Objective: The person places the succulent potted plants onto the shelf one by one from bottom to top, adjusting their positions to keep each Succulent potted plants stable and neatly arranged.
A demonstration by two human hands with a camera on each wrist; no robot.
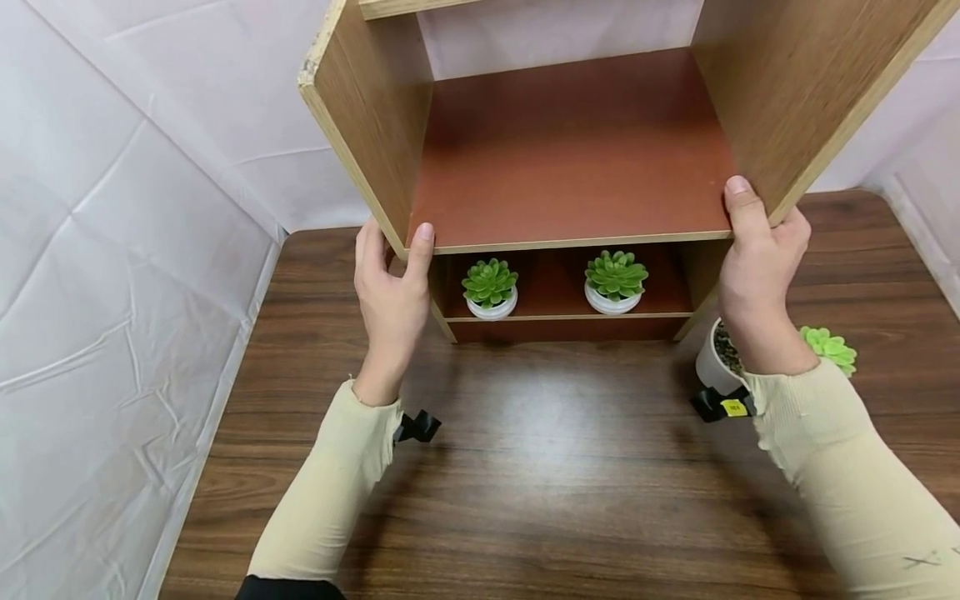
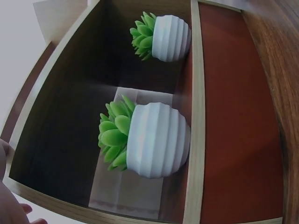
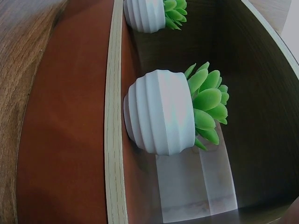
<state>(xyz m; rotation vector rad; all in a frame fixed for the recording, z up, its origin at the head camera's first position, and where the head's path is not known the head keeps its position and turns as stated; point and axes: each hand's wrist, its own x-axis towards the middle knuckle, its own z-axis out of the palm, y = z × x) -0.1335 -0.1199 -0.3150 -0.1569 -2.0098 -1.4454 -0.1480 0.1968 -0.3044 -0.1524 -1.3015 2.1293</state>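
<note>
A wooden shelf unit (image 1: 570, 158) with red-brown shelf boards stands on the table. On its left side, my left hand (image 1: 393, 296) grips the side panel near the middle board, thumb over the board's front corner. My right hand (image 1: 761, 271) holds the opposite side panel at about the same height, its thumb inside. Below that board, two green succulents in white ribbed pots sit in the lower compartment: a left potted succulent (image 1: 490, 287) and a right potted succulent (image 1: 615, 282). Both wrist views show these pots up close; only bits of the hands appear there.
On the dark wood-grain table (image 1: 555, 483), a white pot (image 1: 716, 367) with dark filling stands beside my right wrist. Green succulent leaves (image 1: 828, 348) show past that wrist, partly hidden. White sheeting (image 1: 135, 275) covers the walls on the left and behind.
</note>
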